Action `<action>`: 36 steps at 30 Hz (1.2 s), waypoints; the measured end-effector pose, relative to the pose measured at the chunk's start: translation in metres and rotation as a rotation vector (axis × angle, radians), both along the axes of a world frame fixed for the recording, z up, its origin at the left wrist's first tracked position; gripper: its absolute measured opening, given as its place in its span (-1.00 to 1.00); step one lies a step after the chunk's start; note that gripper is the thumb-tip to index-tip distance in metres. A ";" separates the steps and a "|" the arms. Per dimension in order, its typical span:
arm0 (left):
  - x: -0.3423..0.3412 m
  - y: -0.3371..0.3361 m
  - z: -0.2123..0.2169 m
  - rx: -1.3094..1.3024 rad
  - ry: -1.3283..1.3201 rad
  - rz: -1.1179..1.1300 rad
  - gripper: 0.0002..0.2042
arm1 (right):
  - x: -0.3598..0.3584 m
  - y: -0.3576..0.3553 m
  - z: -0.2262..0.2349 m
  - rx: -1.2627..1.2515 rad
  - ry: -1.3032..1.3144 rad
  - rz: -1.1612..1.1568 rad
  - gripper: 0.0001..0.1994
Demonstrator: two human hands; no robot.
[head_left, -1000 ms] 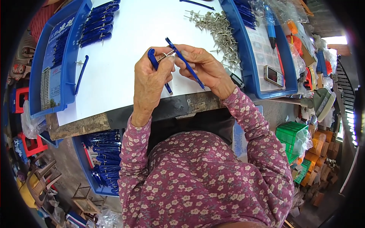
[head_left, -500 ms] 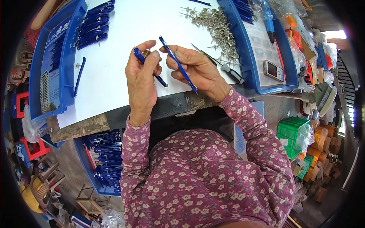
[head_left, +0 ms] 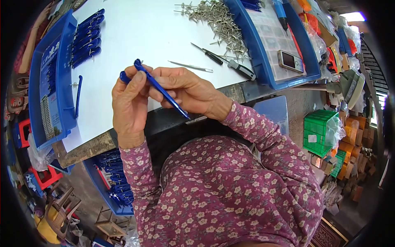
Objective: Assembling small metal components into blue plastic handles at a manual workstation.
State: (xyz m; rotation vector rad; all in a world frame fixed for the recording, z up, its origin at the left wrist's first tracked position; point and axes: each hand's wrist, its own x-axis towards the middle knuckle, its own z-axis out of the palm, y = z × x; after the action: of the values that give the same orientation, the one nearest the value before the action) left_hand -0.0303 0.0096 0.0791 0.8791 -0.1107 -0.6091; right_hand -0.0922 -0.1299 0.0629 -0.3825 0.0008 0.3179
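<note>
Pinching blue strip (head_left: 166, 94) in right hand (head_left: 195, 90), blue piece (head_left: 124, 77) in left hand (head_left: 131, 101), close together, perhaps for steadiness, left of pins (head_left: 216, 22).

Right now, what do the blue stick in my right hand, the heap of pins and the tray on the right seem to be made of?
Blue stick: glossy plastic or painted metal, I can't tell which; light glints along it. Pins: probably metal, silvery-grey with a shine. Tray: likely moulded plastic, smooth blue, rounded corners.
</note>
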 end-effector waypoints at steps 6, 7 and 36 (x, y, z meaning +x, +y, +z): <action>0.009 0.000 0.005 -0.080 0.042 -0.073 -0.88 | -0.019 -0.004 0.011 -0.751 -0.148 0.008 -0.80; 0.010 0.002 0.005 -0.166 0.067 -0.095 -0.87 | -0.023 -0.008 0.028 -1.079 -0.155 -0.013 -0.83; 0.015 -0.024 -0.056 -0.468 0.550 -0.103 -0.80 | 0.007 -0.047 -0.015 -2.358 -0.469 -0.233 -0.81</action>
State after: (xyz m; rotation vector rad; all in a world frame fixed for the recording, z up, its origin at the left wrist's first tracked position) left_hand -0.0154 -0.0140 0.0234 0.2360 0.1952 -0.8593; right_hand -0.0855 -0.1768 0.0482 -2.7615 -0.0432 -0.1863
